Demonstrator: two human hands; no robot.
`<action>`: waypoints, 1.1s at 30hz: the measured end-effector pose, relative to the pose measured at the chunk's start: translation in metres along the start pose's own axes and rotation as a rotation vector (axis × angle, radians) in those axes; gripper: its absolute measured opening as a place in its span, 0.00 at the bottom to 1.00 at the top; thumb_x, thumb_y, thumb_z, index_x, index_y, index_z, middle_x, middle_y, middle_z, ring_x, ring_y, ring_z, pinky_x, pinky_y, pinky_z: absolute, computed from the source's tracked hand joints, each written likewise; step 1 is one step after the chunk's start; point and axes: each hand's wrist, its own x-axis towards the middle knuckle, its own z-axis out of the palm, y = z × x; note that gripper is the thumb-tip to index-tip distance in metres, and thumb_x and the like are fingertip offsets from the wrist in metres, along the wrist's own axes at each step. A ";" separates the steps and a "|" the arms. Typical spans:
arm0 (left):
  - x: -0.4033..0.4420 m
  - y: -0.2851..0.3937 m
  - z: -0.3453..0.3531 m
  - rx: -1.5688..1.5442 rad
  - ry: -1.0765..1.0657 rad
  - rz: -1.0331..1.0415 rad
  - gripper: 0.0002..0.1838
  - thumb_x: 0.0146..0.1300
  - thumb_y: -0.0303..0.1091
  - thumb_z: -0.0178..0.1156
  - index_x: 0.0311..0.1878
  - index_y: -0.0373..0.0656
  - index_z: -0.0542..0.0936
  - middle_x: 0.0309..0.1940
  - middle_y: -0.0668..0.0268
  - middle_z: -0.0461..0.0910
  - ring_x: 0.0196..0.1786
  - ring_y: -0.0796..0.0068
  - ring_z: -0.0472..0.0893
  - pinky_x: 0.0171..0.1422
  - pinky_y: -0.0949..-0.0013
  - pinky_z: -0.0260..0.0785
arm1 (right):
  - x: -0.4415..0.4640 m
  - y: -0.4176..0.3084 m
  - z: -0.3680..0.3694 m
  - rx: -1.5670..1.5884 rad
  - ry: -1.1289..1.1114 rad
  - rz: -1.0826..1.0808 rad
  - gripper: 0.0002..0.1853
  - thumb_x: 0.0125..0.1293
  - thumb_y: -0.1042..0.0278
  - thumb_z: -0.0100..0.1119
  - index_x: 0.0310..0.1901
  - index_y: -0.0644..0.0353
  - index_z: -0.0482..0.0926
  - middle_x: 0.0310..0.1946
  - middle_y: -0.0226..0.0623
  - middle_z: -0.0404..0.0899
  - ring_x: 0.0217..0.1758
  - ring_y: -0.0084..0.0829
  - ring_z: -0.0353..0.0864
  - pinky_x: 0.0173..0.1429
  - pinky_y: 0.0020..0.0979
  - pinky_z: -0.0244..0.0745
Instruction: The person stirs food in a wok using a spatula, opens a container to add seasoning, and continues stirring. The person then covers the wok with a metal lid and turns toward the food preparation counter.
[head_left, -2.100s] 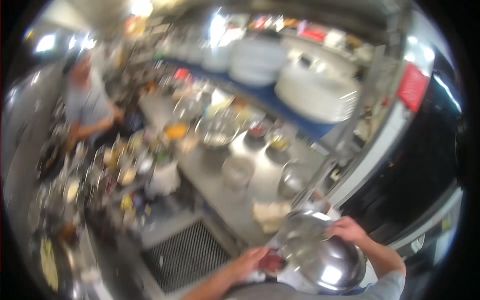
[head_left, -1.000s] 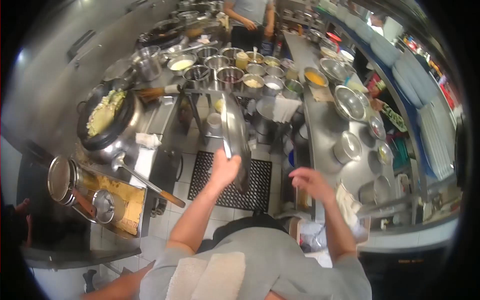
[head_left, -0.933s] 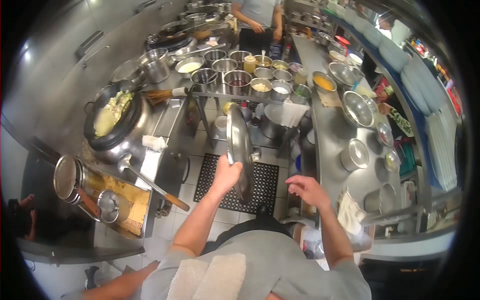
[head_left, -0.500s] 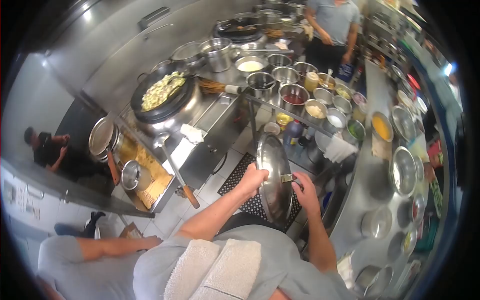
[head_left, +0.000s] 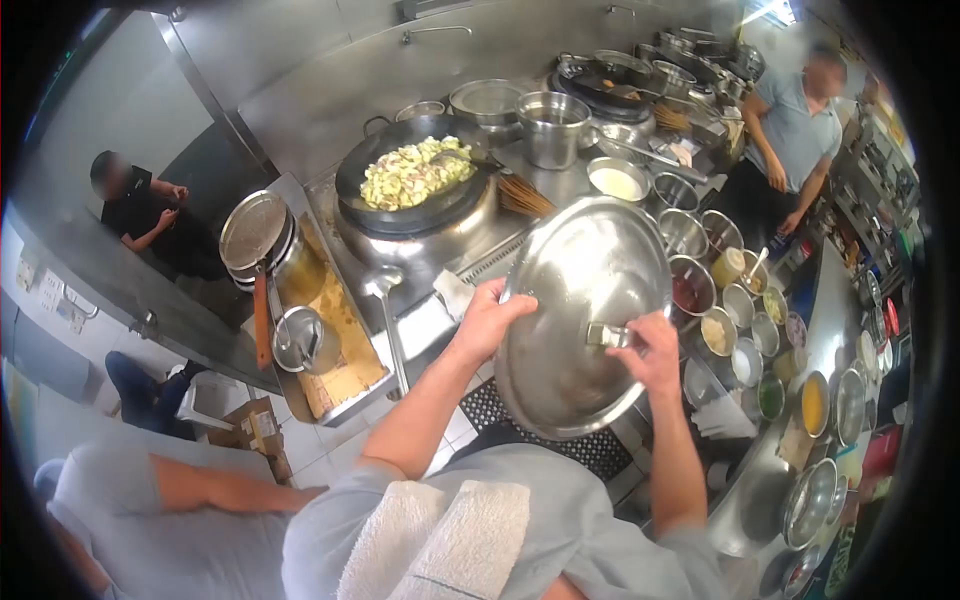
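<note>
Tilted up from its nearly edge-on stance a moment earlier, the steel lid had turned its broad, shiny face toward the camera. It was held in front of the torso, partly above the dark floor mat. As before, the left hand was closed on the rim, its thumb lying over the face. The right hand, which had hung free of the lid in the frames before the last one, now had its fingers wrapped around the small metal handle.

With the view swung, the wok had shifted nearer the middle, holding chopped pale-green and yellow food. A ladle lay below it, and the bristles of a brush rested just beside it, near the lid's upper edge. Bowls crowded to the right of the lid, an orange-filled bowl among them, near the bench. One co-worker, whose head had come into view, stood at upper right.
</note>
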 end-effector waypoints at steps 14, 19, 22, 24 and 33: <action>-0.021 -0.097 -0.140 0.328 0.217 -0.142 0.25 0.80 0.45 0.49 0.33 0.33 0.82 0.32 0.63 0.82 0.38 0.74 0.80 0.49 0.70 0.73 | 0.308 0.172 0.038 -0.330 -0.128 0.210 0.27 0.52 0.45 0.77 0.30 0.68 0.83 0.20 0.47 0.77 0.22 0.39 0.71 0.33 0.39 0.69; 0.004 -0.092 -0.116 0.234 0.405 -0.149 0.12 0.71 0.29 0.63 0.53 0.34 0.79 0.42 0.65 0.82 0.46 0.79 0.80 0.52 0.74 0.73 | 0.420 0.279 0.106 -0.367 -0.072 0.214 0.29 0.49 0.38 0.76 0.32 0.63 0.85 0.27 0.48 0.84 0.32 0.48 0.83 0.41 0.43 0.77; 0.019 -0.092 -0.110 0.323 0.577 -0.185 0.13 0.70 0.31 0.64 0.52 0.34 0.80 0.42 0.65 0.83 0.46 0.80 0.80 0.52 0.73 0.74 | 0.464 0.334 0.158 -0.461 -0.068 0.218 0.29 0.49 0.36 0.74 0.35 0.58 0.87 0.31 0.48 0.86 0.40 0.48 0.86 0.47 0.45 0.80; 0.023 -0.100 -0.112 0.361 0.634 -0.228 0.13 0.69 0.31 0.65 0.53 0.35 0.80 0.41 0.65 0.84 0.45 0.79 0.81 0.51 0.73 0.74 | 0.486 0.362 0.185 -0.448 -0.102 0.253 0.28 0.50 0.35 0.73 0.36 0.55 0.88 0.34 0.46 0.87 0.43 0.48 0.86 0.51 0.45 0.80; 0.062 -0.083 -0.074 0.440 0.713 -0.442 0.12 0.70 0.27 0.63 0.53 0.33 0.79 0.43 0.61 0.85 0.47 0.74 0.83 0.56 0.70 0.77 | 0.509 0.444 0.281 -0.384 -0.207 0.307 0.29 0.49 0.35 0.73 0.42 0.52 0.89 0.35 0.44 0.88 0.45 0.45 0.87 0.54 0.43 0.80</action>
